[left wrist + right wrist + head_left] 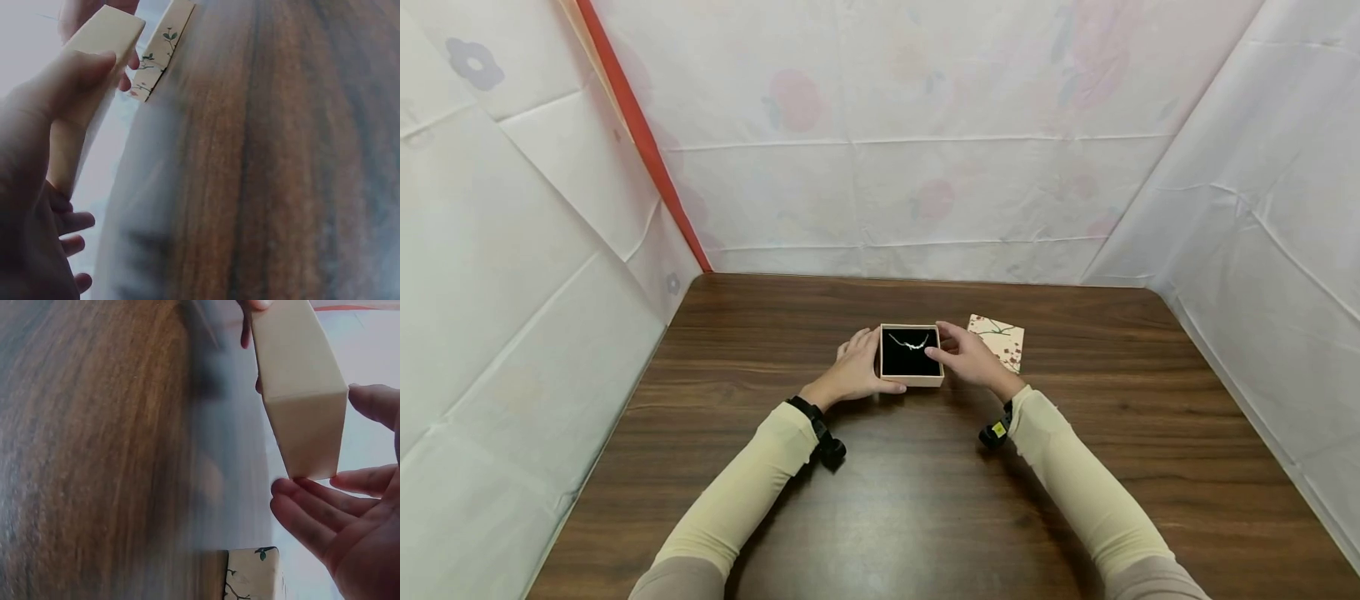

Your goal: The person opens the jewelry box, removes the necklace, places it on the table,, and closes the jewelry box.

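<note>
A small cream jewelry box point(913, 381), lidless, is held up above the table between both hands. Inside lies a black pad point(906, 365) carrying a silver necklace point(913, 346). My left hand point(852, 371) grips the box's left side, its thumb along the front wall in the left wrist view. At the right end is my right hand point(966, 354): its thumb reaches over the rim beside the necklace, and its other fingers touch the far right corner. In the right wrist view those fingertips meet the lower end of the box point(306, 434).
A cream lid point(1003, 337) with a branch and blossom print lies on the brown wooden table point(880, 500), right of and partly behind the right hand. Pale patterned sheets point(865, 192) stand along the back and both sides. An orange-red strip point(643, 137) runs down the back left corner.
</note>
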{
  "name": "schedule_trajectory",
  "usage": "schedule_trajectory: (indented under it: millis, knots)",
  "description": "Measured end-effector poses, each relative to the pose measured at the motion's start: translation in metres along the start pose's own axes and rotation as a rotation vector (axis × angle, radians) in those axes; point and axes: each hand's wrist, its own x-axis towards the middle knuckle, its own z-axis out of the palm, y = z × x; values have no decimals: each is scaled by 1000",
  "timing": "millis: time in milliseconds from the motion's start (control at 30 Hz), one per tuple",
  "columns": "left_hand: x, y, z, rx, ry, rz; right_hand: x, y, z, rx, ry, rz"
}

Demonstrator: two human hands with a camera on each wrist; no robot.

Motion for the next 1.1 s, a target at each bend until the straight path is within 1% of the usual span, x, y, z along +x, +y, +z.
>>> schedule_trajectory:
  millis: [133,233,367,567,700,833,1100]
  knots:
    - [-1,-2,2,55,-27,-17,1,-1,5,-85,1,-16]
    - [-3,-2,3,93,-56,-33,1,-1,8,-152,-10,-9]
    - [-4,-2,4,148,-87,-55,1,-1,12,-191,-29,2]
    - [-4,0,5,199,-98,-68,1,2,16,-248,-34,1]
    - [-5,0,7,200,-102,-65,1,2,16,-284,-32,2]
    - [-8,1,4,181,-99,-54,1,1,16,-318,-25,-3]
    - [-9,0,0,147,-68,-19,-1,-2,16,-323,-20,-10]
